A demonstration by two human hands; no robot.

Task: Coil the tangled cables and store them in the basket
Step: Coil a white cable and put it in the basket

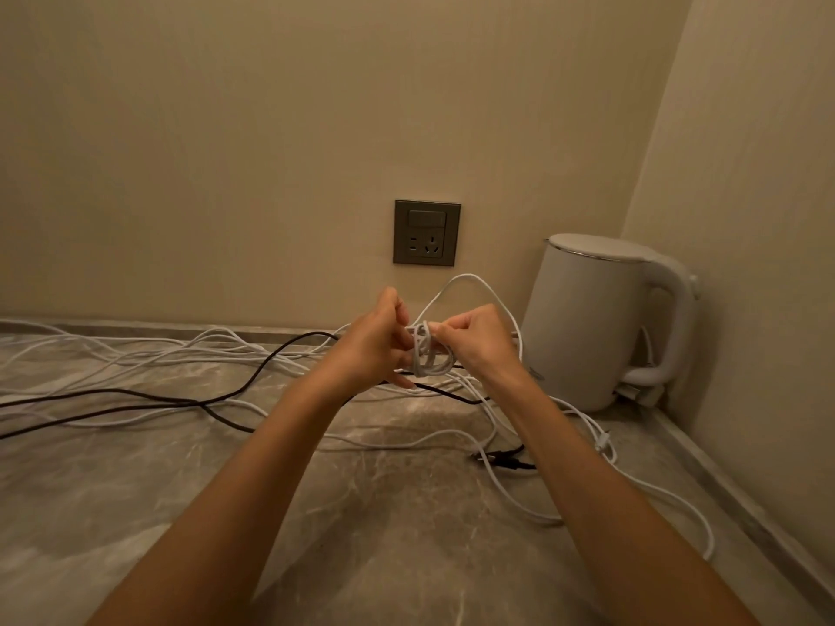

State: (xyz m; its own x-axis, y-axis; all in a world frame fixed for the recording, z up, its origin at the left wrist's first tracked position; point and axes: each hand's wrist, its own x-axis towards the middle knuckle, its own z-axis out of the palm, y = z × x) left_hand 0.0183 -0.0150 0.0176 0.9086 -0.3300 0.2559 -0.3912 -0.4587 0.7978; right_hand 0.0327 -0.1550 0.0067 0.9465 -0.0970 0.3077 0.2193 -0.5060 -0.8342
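Left hand (379, 343) and right hand (480, 341) pinch the white coil (430, 356) at 12 o'clock above the counter (384, 512); loose cables (217, 342) toward 9 o'clock cross a black cable (113, 391), so winding may snag.

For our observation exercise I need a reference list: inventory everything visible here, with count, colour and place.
white coil: one, white, held up above the countertop
loose white cables: several, white, tangled across the countertop
black cable: at least one, black, crossing the loose white cables
kettle: one, white, back right corner
wall socket: one, grey, wall behind the white coil
countertop: one, grey-brown marble, under everything
left hand: one, grips the white coil
right hand: one, pinches the white coil's top
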